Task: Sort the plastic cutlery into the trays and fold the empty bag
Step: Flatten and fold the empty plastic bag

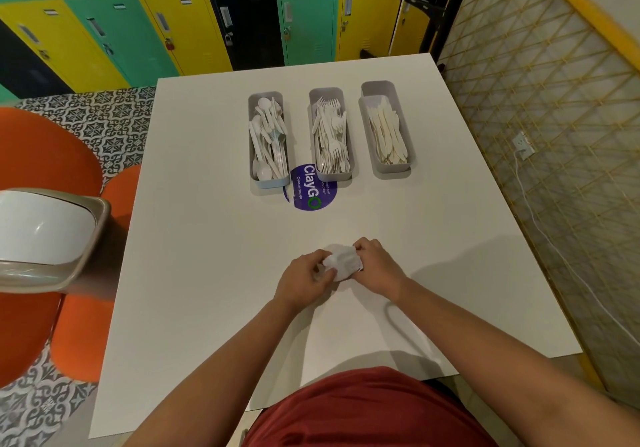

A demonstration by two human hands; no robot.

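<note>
White plastic bag [341, 262], emptied and already reduced to a small crumpled packet, sits just above the table [207, 273] towards its near edge, roughly midway between the side edges. Left hand [304, 282] grips the bag's left side with fingers curled around it; right hand [375, 266] pinches the right side, fingers curled over the top. Both hands are in contact with the bag.

Sorting appears complete: spoon tray [268, 141], fork tray [330, 133] and knife tray [386, 127] stand side by side towards the far edge, each loaded. The spoon and fork trays overlap a purple sticker [310, 188]. No loose cutlery is visible on the table.

Risks, as assessed: thin film tends to spring open once released, so the fold may not hold without a firm crease. The packet already looks bunched rather than flat, which would give an uneven result. A swing-lid bin [45, 238] stands beside the left edge.
</note>
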